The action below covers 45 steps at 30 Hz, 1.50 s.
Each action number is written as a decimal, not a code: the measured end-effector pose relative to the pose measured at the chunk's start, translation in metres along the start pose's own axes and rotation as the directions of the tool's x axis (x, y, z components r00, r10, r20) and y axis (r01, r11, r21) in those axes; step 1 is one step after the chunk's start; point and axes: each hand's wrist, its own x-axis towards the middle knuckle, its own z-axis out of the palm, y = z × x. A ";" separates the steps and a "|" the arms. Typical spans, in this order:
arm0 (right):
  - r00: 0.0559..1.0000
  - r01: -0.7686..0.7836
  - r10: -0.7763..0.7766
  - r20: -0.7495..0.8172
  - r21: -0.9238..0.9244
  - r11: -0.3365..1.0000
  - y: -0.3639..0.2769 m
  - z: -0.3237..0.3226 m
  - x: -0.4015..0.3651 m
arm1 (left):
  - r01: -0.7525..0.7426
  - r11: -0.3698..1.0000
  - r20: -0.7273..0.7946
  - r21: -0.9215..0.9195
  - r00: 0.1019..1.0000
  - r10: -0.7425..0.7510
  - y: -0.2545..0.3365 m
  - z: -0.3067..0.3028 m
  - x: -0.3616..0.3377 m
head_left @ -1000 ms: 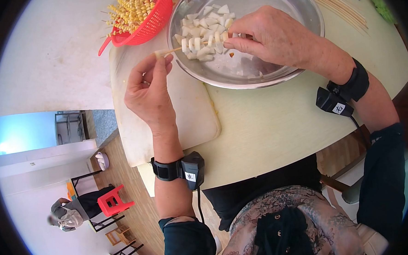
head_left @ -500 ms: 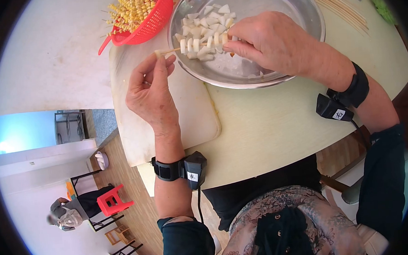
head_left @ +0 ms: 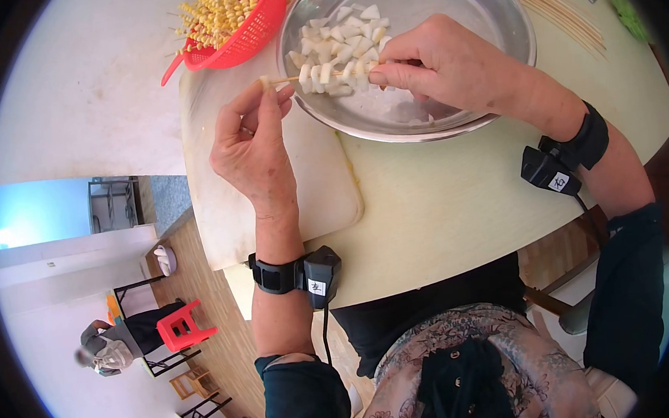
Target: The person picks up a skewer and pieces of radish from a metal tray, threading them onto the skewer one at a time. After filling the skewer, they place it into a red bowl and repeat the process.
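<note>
My left hand (head_left: 252, 149) pinches the near end of a thin wooden skewer (head_left: 286, 80) over the rim of a steel bowl (head_left: 490, 4). Several white food chunks (head_left: 326, 72) are threaded on the skewer. At the skewer's other end, my right hand (head_left: 444, 63) grips it above the bowl. Loose white chunks (head_left: 344, 27) lie in the bowl behind the skewer. Both wrists wear black bands with small devices.
A red basket (head_left: 260, 24) of yellow skewered pieces sits at the far left. A pale cutting board (head_left: 310, 180) lies under my left hand. Bare wooden skewers (head_left: 559, 12) lie beyond the bowl on the round table (head_left: 455, 203). A seated person (head_left: 111, 349) is on the floor below.
Both hands and the skewer have shifted slightly up and to the right. The right hand's fingers have slid the chunks closer together along the skewer.
</note>
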 end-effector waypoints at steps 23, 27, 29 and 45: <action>0.997 0.071 -0.071 -0.037 0.008 0.997 0.000 0.001 0.004 | 0.012 1.000 0.097 -0.020 0.995 -0.010 -0.001 0.001 0.001; 0.997 0.071 -0.071 -0.034 -0.019 0.997 0.001 0.001 0.006 | 0.022 0.998 0.064 0.056 0.998 -0.026 0.000 0.004 0.002; 0.998 0.064 -0.065 -0.024 -0.034 0.997 0.001 0.002 0.006 | 0.022 1.000 0.057 -0.005 0.998 -0.022 -0.001 0.004 0.001; 0.904 -0.193 0.286 -0.318 0.295 0.936 0.001 -0.023 0.013 | 0.040 0.997 0.253 0.061 0.966 -0.054 0.008 0.004 0.006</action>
